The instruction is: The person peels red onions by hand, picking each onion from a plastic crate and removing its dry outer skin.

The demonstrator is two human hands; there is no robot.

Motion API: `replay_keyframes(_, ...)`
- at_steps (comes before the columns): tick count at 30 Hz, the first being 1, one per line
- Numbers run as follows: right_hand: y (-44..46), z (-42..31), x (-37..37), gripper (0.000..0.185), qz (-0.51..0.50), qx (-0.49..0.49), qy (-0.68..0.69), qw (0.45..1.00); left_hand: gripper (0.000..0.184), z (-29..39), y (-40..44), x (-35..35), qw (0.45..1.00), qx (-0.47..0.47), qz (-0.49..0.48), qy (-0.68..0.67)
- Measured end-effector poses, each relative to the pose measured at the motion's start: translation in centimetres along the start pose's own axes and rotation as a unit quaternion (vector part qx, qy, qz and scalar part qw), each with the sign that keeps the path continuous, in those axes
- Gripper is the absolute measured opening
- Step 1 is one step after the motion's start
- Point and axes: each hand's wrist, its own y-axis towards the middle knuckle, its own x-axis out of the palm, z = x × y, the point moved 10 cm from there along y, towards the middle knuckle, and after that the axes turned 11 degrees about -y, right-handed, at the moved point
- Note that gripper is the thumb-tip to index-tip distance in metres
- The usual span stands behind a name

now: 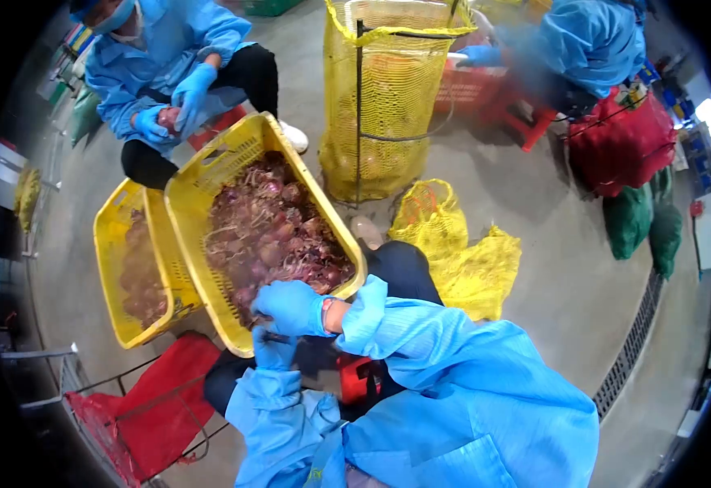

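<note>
Both of my hands wear blue gloves and are close together at the near end of a yellow crate (196, 272). Inside the crate lies a heap of red onions (270, 232) with dry roots and loose skins. My right hand (292, 308) is over the crate's near rim, its fingers curled downward; what they hold, if anything, is hidden. Just below it, outside the rim, is my left hand (273, 350), with its fingertips partly covered by the right hand. Whether the left fingers grip anything cannot be made out.
A second yellow crate (110, 264) stands at the left. Ahead is a tall yellow mesh bag (388, 122) on a frame; an empty yellow net (473, 272) lies on the floor. Red cloth (164, 398) hangs lower left. A co-worker holds an onion (168, 119); another person sits upper right.
</note>
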Motion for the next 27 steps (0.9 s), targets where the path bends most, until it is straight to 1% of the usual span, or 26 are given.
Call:
replay_keyframes(1,-0.4,-0.4,1.5,0.028,-0.004,-0.031,-0.024,0.999,0.059,-0.7,-0.9,-1.3,1.0,0.01,0.02,0.002)
replay_keyframes(2,-1.2,-0.9,1.6,0.026,-0.031,-0.039,-0.03,0.998,0.058,-1.3,-1.7,-2.6,0.999,0.025,0.041,0.006)
replay_keyframes(3,-1.8,-1.2,1.4,0.027,-0.055,-0.045,-0.026,0.997,0.057,-1.7,-2.3,-2.8,0.996,0.047,0.04,0.061)
replay_keyframes(4,-2.3,-1.5,1.4,0.029,-0.079,-0.053,-0.023,0.995,0.057,-1.9,-3.0,-4.8,0.995,0.06,0.058,0.058)
replay_keyframes(5,-2.6,-1.8,0.9,0.034,-0.062,-0.057,-0.006,0.996,0.057,-2.0,-3.7,-7.1,0.991,0.052,0.113,0.046)
replay_keyframes(6,-2.8,-1.8,0.4,0.038,-0.046,-0.057,0.009,0.997,0.058,-2.6,-4.4,-5.3,0.982,0.073,0.15,0.088)
replay_keyframes(7,-2.9,-1.8,-0.3,0.043,-0.037,-0.052,0.015,0.998,0.058,-3.0,-4.9,-5.4,0.984,0.084,0.143,0.064)
replay_keyframes(8,-3.4,-1.8,-1.8,0.041,0.015,-0.055,0.052,0.997,0.059,-3.1,-5.2,-5.7,0.986,0.088,0.134,0.039)
replay_keyframes(9,-3.7,-2.0,-3.5,0.042,0.071,-0.063,0.075,0.993,0.06,-4.0,-5.1,-3.9,0.997,0.044,0.044,-0.035)
replay_keyframes(10,-4.2,-2.0,-5.1,0.043,0.128,-0.065,0.097,0.985,0.061,-4.8,-5.1,-1.9,0.993,-0.006,-0.045,-0.109)
replay_keyframes(11,-5.2,-1.7,-6.9,0.044,0.197,-0.066,0.125,0.97,0.051,-4.8,-5.3,-2.6,0.996,0.023,-0.01,-0.09)
replay_keyframes(12,-7.0,-1.1,-9.3,0.045,0.265,-0.059,0.148,0.951,0.042,-5.0,-5.4,-1.9,0.996,0.051,0.027,-0.069)
replay_keyframes(13,-9.3,-0.3,-11.8,0.046,0.333,-0.045,0.167,0.927,0.047,-4.9,-5.7,-2.2,0.995,0.061,0.053,-0.055)
replay_keyframes(14,-11.4,0.7,-13.6,0.047,0.351,-0.025,0.178,0.919,0.053,-4.1,-6.3,-3.3,0.994,0.065,0.079,-0.038)
replay_keyframes(16,-16.3,4.2,-16.5,0.039,0.441,0.048,0.218,0.869,0.063,-2.1,-8.2,-6.1,0.991,0.056,0.119,-0.009)
replay_keyframes(17,-18.4,6.7,-16.6,0.036,0.466,0.099,0.249,0.843,0.069,-1.2,-8.9,-7.3,0.989,0.053,0.135,-0.004)
replay_keyframes(18,-20.4,8.9,-16.5,0.033,0.48,0.134,0.238,0.833,0.068,-1.9,-8.8,-4.1,0.989,0.045,0.139,0.008)
replay_keyframes(19,-22.2,11.7,-15.4,0.029,0.465,0.236,0.306,0.796,0.067,-1.5,-8.9,-5.4,0.993,0.021,0.11,-0.044)
replay_keyframes(20,-23.6,14.5,-14.5,0.026,0.482,0.261,0.288,0.785,0.067,-0.4,-9.1,-5.7,0.99,0.044,0.123,-0.044)
replay_keyframes(21,-24.5,17.2,-12.9,0.028,0.493,0.283,0.371,0.734,0.066,0.6,-9.3,-5.9,0.987,0.067,0.137,-0.044)
replay_keyframes(22,-25.4,19.3,-11.8,0.03,0.467,0.32,0.373,0.735,0.066,1.4,-9.7,-5.2,0.972,0.126,0.199,-0.001)
replay_keyframes(23,-25.9,21.0,-10.3,0.032,0.465,0.33,0.419,0.707,0.066,1.0,-9.4,-3.7,0.996,0.024,0.08,0.037)
replay_keyframes(25,-27.3,27.7,-4.2,0.033,0.435,0.362,0.338,0.752,0.064,4.2,-10.2,-4.5,0.988,0.078,0.117,0.07)
replay_keyframes(26,-27.6,29.3,-2.7,0.035,0.39,0.396,0.259,0.79,0.065,5.8,-10.6,-4.8,0.982,0.101,0.136,0.084)
replay_keyframes(27,-27.8,31.4,0.2,0.039,0.347,0.425,0.245,0.8,0.064,6.9,-11.4,-3.3,0.982,0.107,0.148,0.055)
